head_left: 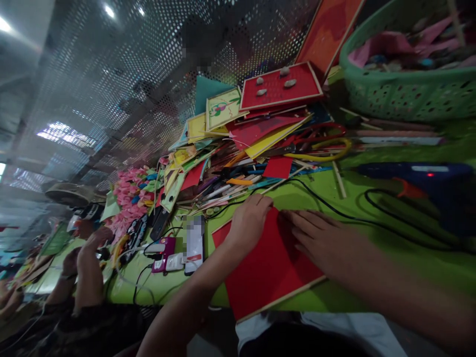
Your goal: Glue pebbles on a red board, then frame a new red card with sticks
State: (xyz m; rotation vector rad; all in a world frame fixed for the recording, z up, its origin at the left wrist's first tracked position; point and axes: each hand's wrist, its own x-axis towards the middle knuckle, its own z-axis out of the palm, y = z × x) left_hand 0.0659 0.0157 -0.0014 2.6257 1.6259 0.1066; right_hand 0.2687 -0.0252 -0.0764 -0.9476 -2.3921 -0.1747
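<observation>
A red card (271, 272) with thin wooden strips along its edges lies on the green tabletop before me, its near edge at the table's front. My left hand (250, 223) is at the card's far edge, fingers bent together over it and the thumb hidden. Stretched out nearly flat, the fingers of my right hand (323, 243) rest along the card's right side. What lies under the fingertips cannot be seen.
A blue glue gun (420, 173) with a black cord (334, 213) lies at right, below a green basket (405, 94). Behind are scissors (330, 148), pencils and framed cards (278, 99). A phone (194, 248) and purple power strip (163, 255) lie left, near another person's hands (91, 245).
</observation>
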